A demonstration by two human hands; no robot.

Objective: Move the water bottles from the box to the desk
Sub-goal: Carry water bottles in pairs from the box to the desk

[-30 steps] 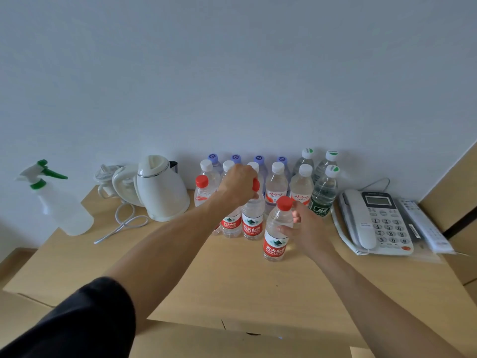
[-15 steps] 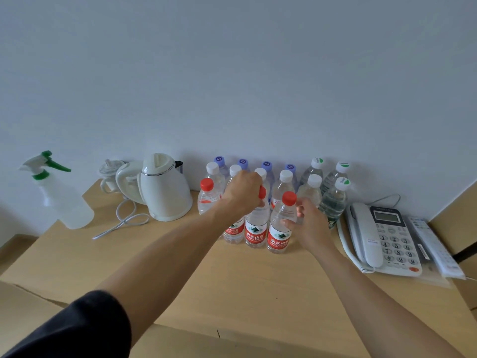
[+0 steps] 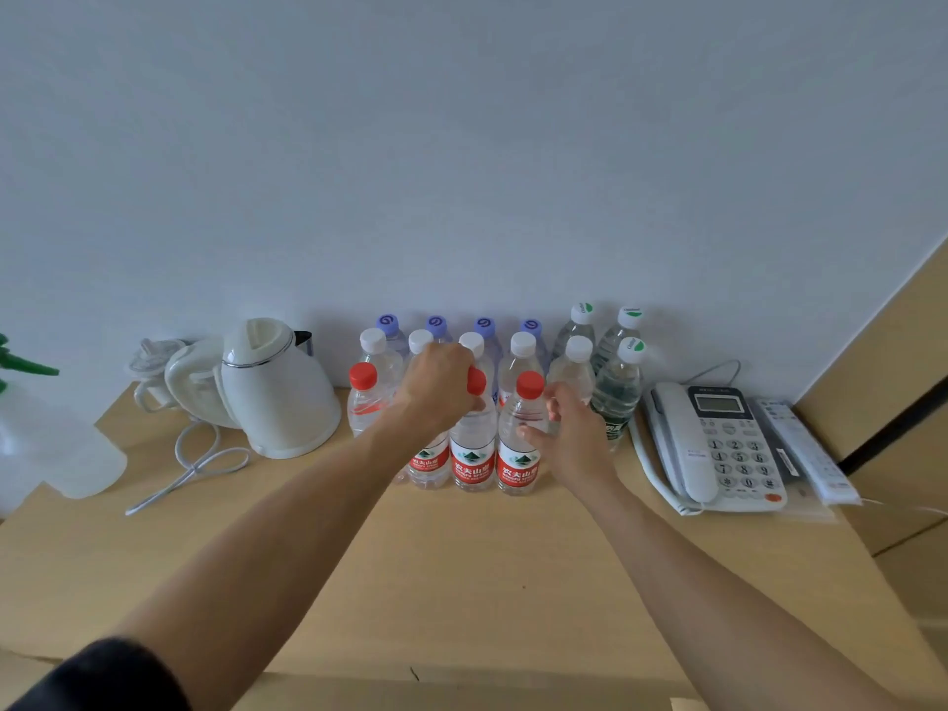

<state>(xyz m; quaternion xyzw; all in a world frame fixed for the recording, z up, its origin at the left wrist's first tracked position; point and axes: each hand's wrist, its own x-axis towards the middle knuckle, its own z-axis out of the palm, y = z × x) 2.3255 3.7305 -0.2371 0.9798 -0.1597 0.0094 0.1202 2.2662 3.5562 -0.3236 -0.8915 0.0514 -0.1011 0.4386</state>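
- Nearest to me is the light wooden desk (image 3: 461,582); both my forearms reach over it to the group of bottles by the wall.
- My right hand (image 3: 569,436) has just let go of the clear plastic water bottle with a red cap and red label (image 3: 520,443). A second ago I carried it; now it stands upright at the right end of the front row, and my fingers are relaxed just beside it, perhaps with a light touch.
- My left hand (image 3: 436,390) is curled around the neck of the middle red-capped bottle (image 3: 474,443), which stands on the desk.
- Behind are white-capped bottles (image 3: 523,351), then purple-capped bottles (image 3: 485,328) at the wall.
- I judge this pair is delivered; the box is not visible here.
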